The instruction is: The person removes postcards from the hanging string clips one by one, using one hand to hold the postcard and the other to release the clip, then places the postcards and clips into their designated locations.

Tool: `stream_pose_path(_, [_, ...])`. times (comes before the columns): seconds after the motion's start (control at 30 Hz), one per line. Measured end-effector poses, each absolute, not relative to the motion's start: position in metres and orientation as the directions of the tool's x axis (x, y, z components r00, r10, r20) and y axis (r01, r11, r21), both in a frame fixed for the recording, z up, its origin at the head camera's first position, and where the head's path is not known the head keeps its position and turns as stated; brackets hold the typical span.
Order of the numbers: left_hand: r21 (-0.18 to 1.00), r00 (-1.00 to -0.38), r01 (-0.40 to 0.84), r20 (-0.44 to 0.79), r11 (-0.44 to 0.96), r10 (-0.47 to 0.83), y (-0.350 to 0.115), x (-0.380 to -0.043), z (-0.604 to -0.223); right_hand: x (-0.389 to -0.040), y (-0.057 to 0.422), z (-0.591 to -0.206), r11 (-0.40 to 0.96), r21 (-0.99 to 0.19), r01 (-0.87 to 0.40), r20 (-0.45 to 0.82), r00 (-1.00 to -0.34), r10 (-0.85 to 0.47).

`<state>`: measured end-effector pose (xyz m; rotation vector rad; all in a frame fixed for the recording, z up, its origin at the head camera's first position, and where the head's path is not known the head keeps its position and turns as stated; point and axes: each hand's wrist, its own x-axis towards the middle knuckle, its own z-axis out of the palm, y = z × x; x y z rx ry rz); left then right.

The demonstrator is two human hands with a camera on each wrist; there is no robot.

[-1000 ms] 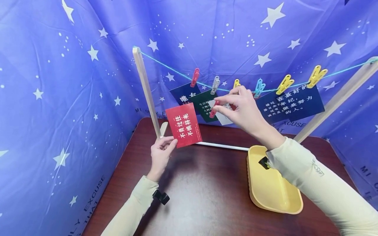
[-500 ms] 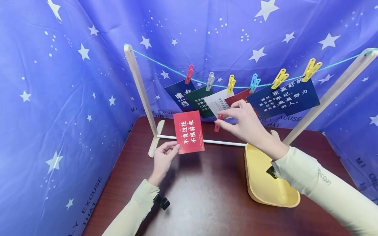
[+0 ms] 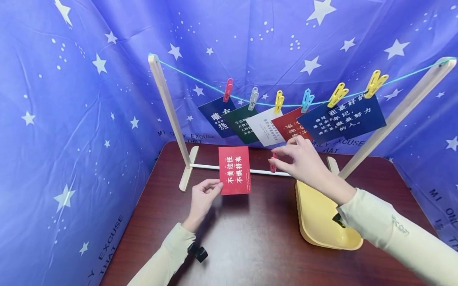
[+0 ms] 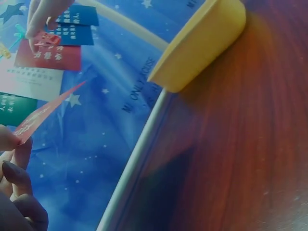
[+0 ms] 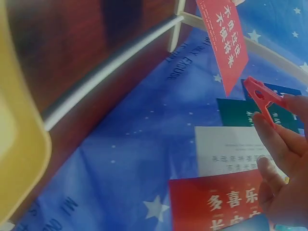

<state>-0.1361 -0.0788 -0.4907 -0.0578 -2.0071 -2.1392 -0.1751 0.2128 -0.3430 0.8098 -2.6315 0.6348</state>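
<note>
Left hand (image 3: 204,197): thumb and fingertips pinching the lower left edge of a red card (image 3: 234,171)
Red card: just ahead and right of the left hand, lifted off the table, white lettering on its visible face
Right hand (image 3: 304,159): thumb and forefinger pinching a small red clothespin (image 3: 273,165), the tips only slightly parted around it
Red clothespin: at the right fingertips, near the held card but not touching it
Beyond right fingers: a hung red card (image 3: 290,122), its lower edge partly behind the knuckles as I see it from above
Beyond, between hands: white card (image 3: 262,123), green card (image 3: 240,124)
Beyond left hand: dark blue card (image 3: 213,115) at that end of the row
Beyond, right of right hand: two overlapping blue cards (image 3: 358,119)
Above both hands: turquoise cord (image 3: 193,79), coloured pegs gripping the row
Under right forearm: yellow tray (image 3: 316,222), partly hidden by the sleeve
Below both hands: dark reddish table (image 3: 247,242)
</note>
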Motion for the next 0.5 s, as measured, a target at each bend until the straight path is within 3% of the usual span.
stream_pose_path(0.5, [0.997, -0.996, 0.078, 0.079, 0.021, -0.044, -0.069, -0.13, -0.504, -0.156, 0.247, -0.39, 0.803, -0.325, -0.5, 0.302, -0.859, -0.413])
